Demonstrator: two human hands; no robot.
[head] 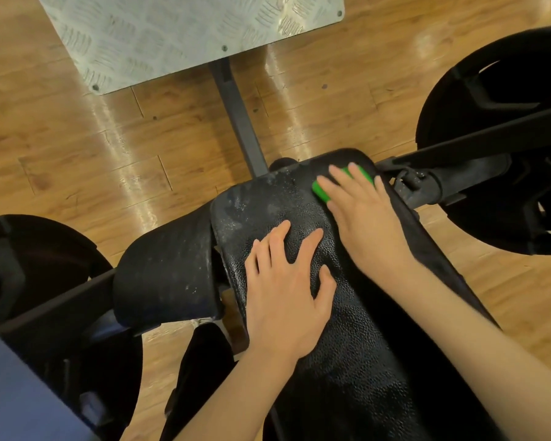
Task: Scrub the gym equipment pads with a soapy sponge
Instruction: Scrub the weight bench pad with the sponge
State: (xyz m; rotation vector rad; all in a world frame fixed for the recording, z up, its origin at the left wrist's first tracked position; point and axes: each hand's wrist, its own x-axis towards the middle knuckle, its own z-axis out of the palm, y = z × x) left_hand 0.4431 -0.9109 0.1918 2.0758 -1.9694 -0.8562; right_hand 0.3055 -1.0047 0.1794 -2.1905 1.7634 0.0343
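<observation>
A black textured seat pad [347,329] runs from the bottom centre up to a narrow far end flecked with white soap. My right hand [363,218] presses a green sponge [321,190] flat against that far end, fingers straight over it; most of the sponge is hidden under the hand. My left hand [287,291] rests flat on the middle of the pad, fingers spread. A second black pad [166,275], rounded and streaked with white residue, sits just left of the seat pad.
Black weight plates hang at the right [497,138] and the left [39,268] on dark bars. A grey post [239,116] leads up to a metal tread plate [172,36]. Wooden floor [77,138] lies all around.
</observation>
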